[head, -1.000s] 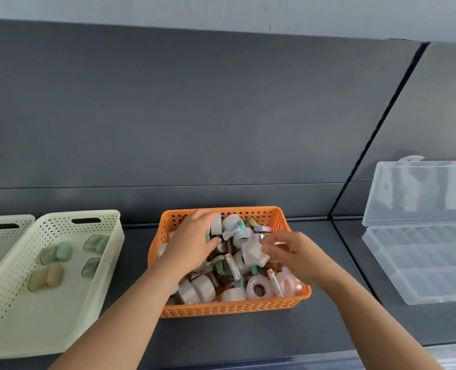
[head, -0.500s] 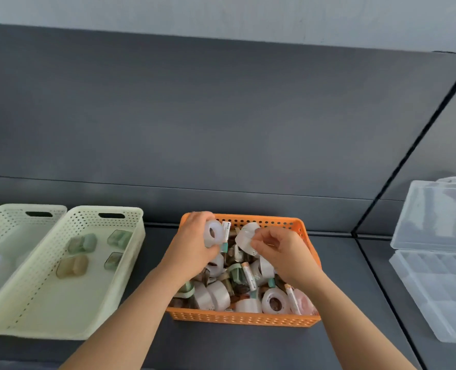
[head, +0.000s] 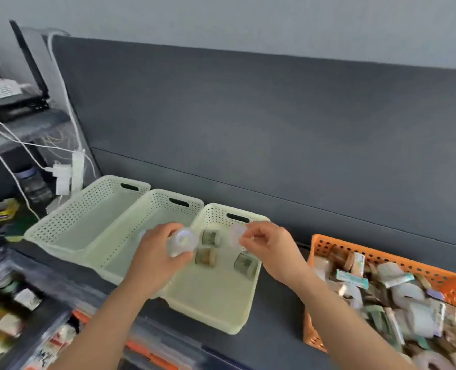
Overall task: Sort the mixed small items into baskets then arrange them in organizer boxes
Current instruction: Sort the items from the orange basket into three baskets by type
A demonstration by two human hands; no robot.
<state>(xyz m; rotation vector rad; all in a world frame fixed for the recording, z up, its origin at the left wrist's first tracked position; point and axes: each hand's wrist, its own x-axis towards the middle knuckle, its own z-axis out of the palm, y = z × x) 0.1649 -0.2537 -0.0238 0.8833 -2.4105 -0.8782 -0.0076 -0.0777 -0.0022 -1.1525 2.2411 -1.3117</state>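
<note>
A: Grips, what's each one doing?
B: Left grip [head: 157,257] curls round a clear tape roll [head: 185,239], right grip [head: 275,249] pinches a second tape roll [head: 236,236], both by the cream basket [head: 221,214] next to the orange basket [head: 325,245].
A: And the mixed stuff [head: 408,303]?
B: Heaped in the orange basket at the bench's [head: 280,303] right edge. Three greenish rolls [head: 209,256] lie in that cream basket.

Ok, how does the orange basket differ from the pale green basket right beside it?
Colour: the orange basket is bright orange, the pale green basket washed-out green. Fill: the orange basket is heaped with mixed small items; the pale green basket holds only a few greenish rolls. Both have perforated plastic walls.
</note>
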